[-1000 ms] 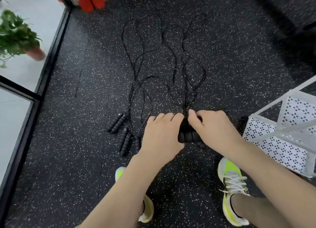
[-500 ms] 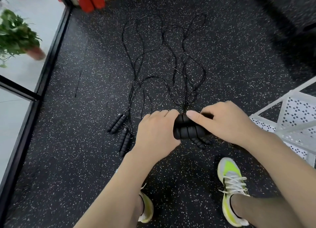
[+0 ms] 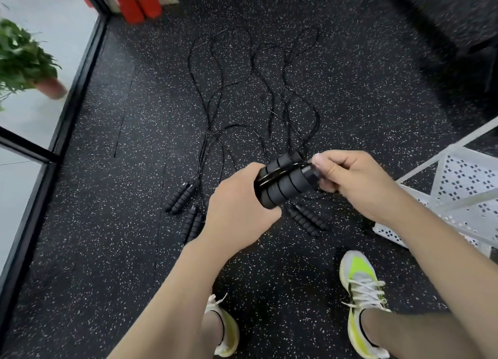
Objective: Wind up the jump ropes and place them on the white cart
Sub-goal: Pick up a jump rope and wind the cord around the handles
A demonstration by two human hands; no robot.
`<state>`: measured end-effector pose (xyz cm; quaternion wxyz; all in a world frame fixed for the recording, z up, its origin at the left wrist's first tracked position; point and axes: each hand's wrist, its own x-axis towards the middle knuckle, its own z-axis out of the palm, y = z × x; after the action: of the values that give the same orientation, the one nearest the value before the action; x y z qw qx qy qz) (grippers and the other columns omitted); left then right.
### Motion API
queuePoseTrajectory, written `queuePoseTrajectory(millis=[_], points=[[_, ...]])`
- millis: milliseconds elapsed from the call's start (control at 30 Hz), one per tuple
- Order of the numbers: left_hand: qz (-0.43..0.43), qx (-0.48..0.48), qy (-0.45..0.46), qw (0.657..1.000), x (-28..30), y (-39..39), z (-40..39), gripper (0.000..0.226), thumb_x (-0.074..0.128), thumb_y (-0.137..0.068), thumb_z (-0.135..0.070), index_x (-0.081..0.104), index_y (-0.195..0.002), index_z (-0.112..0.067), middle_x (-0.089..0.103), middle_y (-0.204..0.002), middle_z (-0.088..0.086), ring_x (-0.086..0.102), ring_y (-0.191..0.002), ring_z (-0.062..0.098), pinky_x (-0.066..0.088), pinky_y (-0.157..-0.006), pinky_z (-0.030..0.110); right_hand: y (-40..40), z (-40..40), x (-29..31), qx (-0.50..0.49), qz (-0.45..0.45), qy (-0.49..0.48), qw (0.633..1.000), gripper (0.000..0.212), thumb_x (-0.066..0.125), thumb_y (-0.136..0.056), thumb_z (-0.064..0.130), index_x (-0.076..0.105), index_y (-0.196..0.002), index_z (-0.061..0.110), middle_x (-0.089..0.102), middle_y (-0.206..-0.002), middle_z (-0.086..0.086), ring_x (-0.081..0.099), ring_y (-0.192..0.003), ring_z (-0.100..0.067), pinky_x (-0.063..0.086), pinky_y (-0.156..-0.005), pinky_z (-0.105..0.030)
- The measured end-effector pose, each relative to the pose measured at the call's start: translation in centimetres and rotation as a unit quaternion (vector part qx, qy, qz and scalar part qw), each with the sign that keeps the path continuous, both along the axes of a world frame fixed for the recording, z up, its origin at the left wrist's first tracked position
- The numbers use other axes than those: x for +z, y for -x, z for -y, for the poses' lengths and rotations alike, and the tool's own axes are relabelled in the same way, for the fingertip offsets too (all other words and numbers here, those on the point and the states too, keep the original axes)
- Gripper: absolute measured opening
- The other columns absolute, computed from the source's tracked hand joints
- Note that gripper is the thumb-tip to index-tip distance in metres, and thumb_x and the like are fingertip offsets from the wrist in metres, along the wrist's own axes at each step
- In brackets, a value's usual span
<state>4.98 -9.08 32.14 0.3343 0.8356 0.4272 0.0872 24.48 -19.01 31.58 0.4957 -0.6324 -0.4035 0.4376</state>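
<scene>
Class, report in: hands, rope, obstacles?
Left hand grips paired handles. Right hand pinches cord at handle tops. Three handle pairs on floor; white cart right.

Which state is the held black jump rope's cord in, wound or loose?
Barely wound: one turn of cord crosses the black foam handles; the rest trails to the floor.

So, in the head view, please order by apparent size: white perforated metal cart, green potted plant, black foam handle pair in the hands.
1. White perforated metal cart, cropped
2. Green potted plant, farther, cropped
3. Black foam handle pair; nearest, so unsure against plant
</scene>
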Motion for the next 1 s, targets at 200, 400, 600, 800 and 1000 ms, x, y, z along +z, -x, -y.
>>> queuePoseTrajectory(millis=[200, 400, 600, 800, 1000], points=[[0.011, 0.070, 0.064, 0.995, 0.3, -1.1, 0.6, 0.025, 0.073, -0.070, -0.026, 0.051, -0.081, -0.030, 0.063, -0.067, -0.015, 0.057, -0.062, -0.001, 0.040, -0.053, 0.013, 4.5, -0.8, -1.3, -0.146, -0.214, -0.060, 0.964, 0.026, 0.055, -0.097, 0.026, 0.069, -0.077, 0.016, 0.057, -0.068, -0.004, 0.047, -0.057, -0.016, 0.041, -0.054, -0.027], [-0.046, 0.123, -0.005, 0.991, 0.0, -1.6, 0.5, 0.021, 0.070, -0.075, -0.038, 0.052, -0.085, -0.032, 0.065, -0.074, -0.012, 0.062, -0.071, 0.014, 0.050, -0.067, 0.033, 6.7, -0.6, -0.9, -0.115, 0.090, 0.058, 0.987, 0.030, 0.039, -0.110, 0.024, 0.061, -0.090, 0.018, 0.069, -0.065, 0.004, 0.061, -0.049, -0.010, 0.047, -0.050, -0.019], [-0.120, 0.119, -0.126, 0.977, -1.2, -1.2, 0.2, 0.020, 0.064, -0.086, -0.032, 0.054, -0.103, -0.030, 0.062, -0.091, -0.009, 0.049, -0.075, 0.021, 0.036, -0.066, 0.033, 6.8, -0.7, -0.5, 0.019, 0.225, 0.173, 0.959, 0.017, 0.043, -0.106, 0.029, 0.054, -0.097, 0.018, 0.071, -0.073, -0.002, 0.060, -0.048, -0.007, 0.052, -0.053, -0.032], [-0.146, 0.092, -0.179, 0.969, -2.4, -0.3, -0.7, 0.022, 0.067, -0.087, -0.029, 0.056, -0.105, -0.026, 0.063, -0.093, -0.004, 0.051, -0.079, 0.025, 0.038, -0.071, 0.036, 5.7, -0.1, 1.5, 0.115, 0.381, 0.153, 0.904, 0.014, 0.051, -0.102, 0.030, 0.056, -0.098, 0.018, 0.057, -0.071, 0.002, 0.051, -0.052, -0.011, 0.038, -0.048, -0.028], [-0.187, -0.021, -0.191, 0.963, -3.0, -0.4, -0.6, 0.035, 0.071, -0.083, -0.030, 0.055, -0.115, -0.030, 0.064, -0.101, -0.007, 0.061, -0.093, 0.024, 0.037, -0.075, 0.036, 4.0, 0.6, 3.0, 0.182, 0.353, 0.140, 0.907, 0.017, 0.051, -0.104, 0.032, 0.057, -0.120, 0.035, 0.065, -0.097, 0.010, 0.061, -0.065, -0.009, 0.055, -0.064, -0.036]])
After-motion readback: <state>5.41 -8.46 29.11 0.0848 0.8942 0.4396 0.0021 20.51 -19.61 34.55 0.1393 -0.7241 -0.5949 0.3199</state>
